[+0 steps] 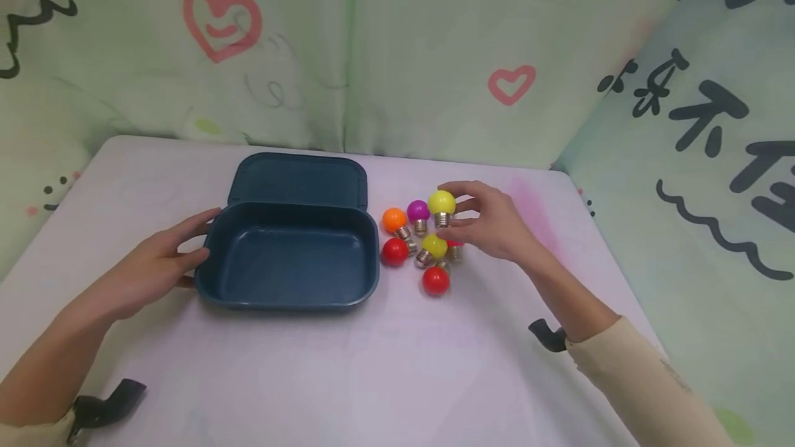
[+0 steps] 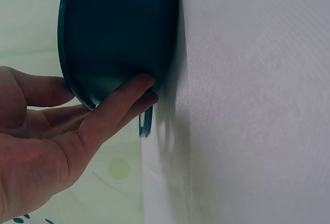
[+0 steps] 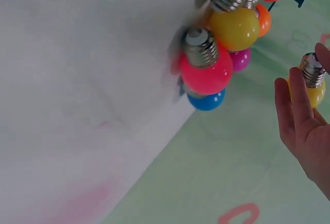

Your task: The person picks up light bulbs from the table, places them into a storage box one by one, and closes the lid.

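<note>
A yellow light bulb is pinched between the thumb and fingers of my right hand, raised over the other bulbs. In the right wrist view its metal screw base shows between the fingers. Below it lie several bulbs: an orange one, a purple one, another yellow one and red ones. My left hand rests against the left end of a dark blue plastic box, fingers fairly straight along its wall.
The box's lid lies behind it, toward the table's back edge. A blue bulb and a pink-red bulb show in the right wrist view. A printed curtain stands behind the white table.
</note>
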The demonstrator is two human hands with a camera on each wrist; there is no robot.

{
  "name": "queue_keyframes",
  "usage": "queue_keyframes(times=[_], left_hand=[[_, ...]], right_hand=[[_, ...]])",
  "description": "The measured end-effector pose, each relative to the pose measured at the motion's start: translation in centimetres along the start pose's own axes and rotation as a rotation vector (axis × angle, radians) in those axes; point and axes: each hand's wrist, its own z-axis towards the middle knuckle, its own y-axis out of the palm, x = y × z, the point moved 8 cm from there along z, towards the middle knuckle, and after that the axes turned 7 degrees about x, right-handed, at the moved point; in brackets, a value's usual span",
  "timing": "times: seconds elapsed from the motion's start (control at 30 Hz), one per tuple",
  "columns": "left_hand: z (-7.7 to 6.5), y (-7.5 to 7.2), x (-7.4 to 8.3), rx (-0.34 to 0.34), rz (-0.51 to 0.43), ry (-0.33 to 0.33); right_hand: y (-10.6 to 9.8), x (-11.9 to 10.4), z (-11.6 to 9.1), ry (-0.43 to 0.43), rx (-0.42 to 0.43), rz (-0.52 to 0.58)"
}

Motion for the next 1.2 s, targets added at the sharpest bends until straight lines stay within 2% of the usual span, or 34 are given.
queue_keyframes(times=[0.23, 0.37, 0.57, 0.73, 0.83, 1.0, 1.2], left_hand=[[0.0, 0.1, -0.1, -0.002, -0.014, -0.013], [0.0, 0.0, -0.3, 0.002, -0.021, -0.024], [0.0, 0.0, -0.3, -0.004, -0.04, -0.02], [0.0, 0.0, -0.5, -0.01, -0.052, -0.018], [-0.1, -0.1, -0.4, -0.008, -0.049, -0.018], [0.0, -0.2, 0.0, -0.004, -0.042, -0.029], [0.1, -0.1, 0.1, 0.0, -0.044, -0.027]], right_hand=[[3.1, -4.0, 0.9, -0.05, -0.044, -0.005], [5.2, -6.6, 1.2, -0.106, -0.074, 0.016], [8.8, -10.3, 1.3, -0.177, -0.166, 0.097], [12.0, -13.0, 1.1, -0.262, -0.248, 0.115], [13.8, -14.4, 1.0, -0.329, -0.282, 0.096], [16.2, -16.0, 1.1, -0.395, -0.307, 0.001], [18.3, -17.1, 1.4, -0.401, -0.333, -0.037]])
